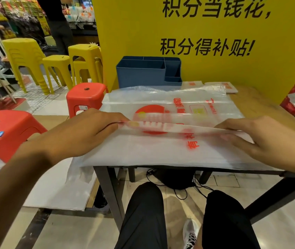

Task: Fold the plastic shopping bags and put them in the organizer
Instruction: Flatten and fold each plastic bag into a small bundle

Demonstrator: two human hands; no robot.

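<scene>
Two hands are engaged with a translucent plastic bag spread flat over the small table. Its near edge is pinched and lifted into a fold by the left hand and the right hand, though motion blur leaves the right fingertips unclear. Behind the bag, a blue organizer is stood against the yellow sign, with folded bags laid just beside it.

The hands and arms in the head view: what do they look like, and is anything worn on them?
Both forearms are bare as far as the frame shows: no sleeves, gloves, watch or rings visible. The left hand and right hand have short nails, and their edges are slightly blurred. Below, the legs wear black trousers.
</scene>
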